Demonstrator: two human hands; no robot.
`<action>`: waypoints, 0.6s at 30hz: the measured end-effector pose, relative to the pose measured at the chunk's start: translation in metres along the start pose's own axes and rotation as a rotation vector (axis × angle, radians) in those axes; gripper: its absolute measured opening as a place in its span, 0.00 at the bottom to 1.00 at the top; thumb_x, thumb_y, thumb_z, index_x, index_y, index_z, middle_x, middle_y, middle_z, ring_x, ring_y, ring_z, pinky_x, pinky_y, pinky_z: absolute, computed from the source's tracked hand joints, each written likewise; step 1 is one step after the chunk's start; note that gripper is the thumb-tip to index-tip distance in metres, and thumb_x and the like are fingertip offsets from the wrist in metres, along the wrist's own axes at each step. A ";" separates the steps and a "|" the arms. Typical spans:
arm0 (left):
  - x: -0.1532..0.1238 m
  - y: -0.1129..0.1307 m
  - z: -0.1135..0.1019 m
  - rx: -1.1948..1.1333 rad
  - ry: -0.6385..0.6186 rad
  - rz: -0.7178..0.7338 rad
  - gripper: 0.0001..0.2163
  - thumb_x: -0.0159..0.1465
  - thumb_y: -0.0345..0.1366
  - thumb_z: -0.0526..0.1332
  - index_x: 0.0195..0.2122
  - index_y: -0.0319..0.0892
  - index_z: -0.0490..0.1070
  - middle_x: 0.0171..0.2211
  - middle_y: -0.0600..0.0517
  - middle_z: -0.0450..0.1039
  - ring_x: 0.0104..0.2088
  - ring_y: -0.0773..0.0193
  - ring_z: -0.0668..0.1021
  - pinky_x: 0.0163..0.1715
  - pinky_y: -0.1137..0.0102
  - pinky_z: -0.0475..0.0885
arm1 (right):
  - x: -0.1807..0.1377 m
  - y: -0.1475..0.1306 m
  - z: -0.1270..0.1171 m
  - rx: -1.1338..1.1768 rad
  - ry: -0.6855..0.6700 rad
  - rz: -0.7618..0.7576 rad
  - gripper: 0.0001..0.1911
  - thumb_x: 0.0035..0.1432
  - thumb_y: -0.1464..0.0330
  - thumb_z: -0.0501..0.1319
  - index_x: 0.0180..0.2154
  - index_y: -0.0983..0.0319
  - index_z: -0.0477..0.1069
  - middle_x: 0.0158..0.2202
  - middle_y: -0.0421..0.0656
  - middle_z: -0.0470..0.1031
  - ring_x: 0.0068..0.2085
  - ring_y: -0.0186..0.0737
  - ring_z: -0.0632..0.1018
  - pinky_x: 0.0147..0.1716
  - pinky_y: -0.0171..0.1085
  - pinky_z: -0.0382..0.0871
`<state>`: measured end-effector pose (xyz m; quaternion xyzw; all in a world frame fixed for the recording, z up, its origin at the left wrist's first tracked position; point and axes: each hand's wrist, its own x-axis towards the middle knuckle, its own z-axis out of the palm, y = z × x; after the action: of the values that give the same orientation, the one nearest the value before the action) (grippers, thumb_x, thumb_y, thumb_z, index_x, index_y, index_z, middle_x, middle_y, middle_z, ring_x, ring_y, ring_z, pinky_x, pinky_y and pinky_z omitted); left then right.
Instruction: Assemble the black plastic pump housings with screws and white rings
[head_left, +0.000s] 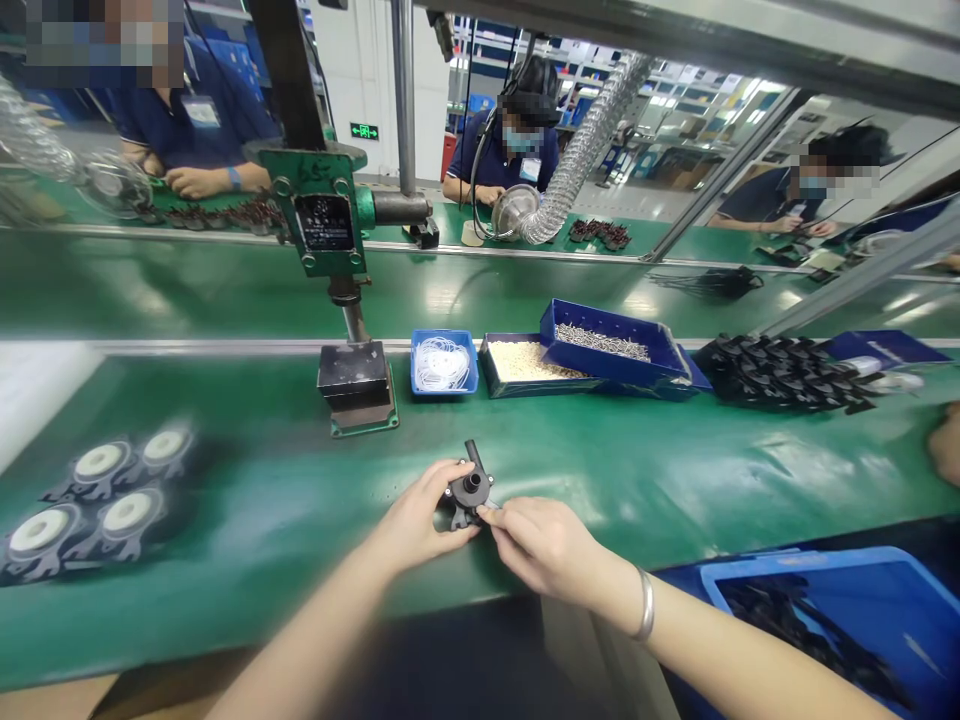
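My left hand (420, 520) is closed around a small black plastic pump housing (472, 486), its thumb and fingers on opposite sides. The housing has a round raised port in the middle and a narrow tube pointing away from me. Small screw heads show around its rim. At the lower right edge of the housing, my right hand (544, 540) is closed in a pinch, fingertips touching it. Whatever those fingertips hold, if anything, is too small to make out. A silver bangle sits on my right wrist.
Beyond my hands are a green press (322, 220) with a black block (351, 375), a blue tray of white rings (442, 365), and a screw bin (600, 343). Black parts (787, 370) are stacked right; round white-centred parts (101, 460) lie left. A blue crate (885, 570) stands lower right. Co-workers sit opposite.
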<state>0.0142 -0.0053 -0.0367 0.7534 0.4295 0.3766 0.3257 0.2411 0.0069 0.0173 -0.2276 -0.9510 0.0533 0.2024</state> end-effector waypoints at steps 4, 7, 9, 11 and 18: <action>0.000 -0.001 0.001 0.010 -0.004 0.006 0.32 0.57 0.30 0.65 0.62 0.49 0.57 0.61 0.45 0.64 0.61 0.54 0.69 0.61 0.58 0.67 | -0.005 0.002 0.004 0.027 -0.055 0.039 0.19 0.66 0.74 0.52 0.57 0.63 0.64 0.32 0.44 0.68 0.30 0.40 0.71 0.28 0.38 0.68; 0.001 0.003 -0.001 0.004 -0.024 0.018 0.33 0.56 0.25 0.62 0.63 0.49 0.56 0.61 0.45 0.64 0.61 0.55 0.68 0.62 0.58 0.65 | -0.004 0.003 0.004 0.144 0.032 0.197 0.25 0.65 0.70 0.56 0.62 0.60 0.59 0.40 0.47 0.66 0.37 0.42 0.72 0.35 0.41 0.73; 0.003 0.006 -0.003 -0.010 -0.044 0.021 0.34 0.55 0.24 0.61 0.63 0.49 0.56 0.60 0.46 0.64 0.61 0.55 0.69 0.62 0.58 0.65 | 0.001 0.004 0.004 0.244 0.116 0.324 0.30 0.64 0.67 0.60 0.64 0.60 0.55 0.50 0.53 0.63 0.49 0.48 0.71 0.45 0.47 0.74; 0.004 0.009 -0.005 -0.023 -0.055 0.017 0.33 0.56 0.24 0.60 0.62 0.49 0.57 0.60 0.46 0.65 0.61 0.55 0.69 0.62 0.58 0.66 | 0.007 0.006 0.006 0.363 0.147 0.400 0.34 0.63 0.65 0.62 0.66 0.59 0.51 0.59 0.56 0.57 0.60 0.53 0.64 0.54 0.52 0.70; 0.004 0.004 -0.001 -0.013 -0.050 0.000 0.30 0.59 0.29 0.64 0.62 0.50 0.58 0.61 0.46 0.65 0.61 0.54 0.70 0.61 0.56 0.67 | 0.020 0.015 0.025 0.651 0.135 0.493 0.25 0.65 0.61 0.61 0.61 0.56 0.60 0.63 0.51 0.58 0.65 0.49 0.60 0.62 0.52 0.63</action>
<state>0.0158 -0.0029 -0.0319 0.7604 0.4189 0.3604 0.3412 0.2205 0.0294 -0.0017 -0.3755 -0.7860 0.3833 0.3070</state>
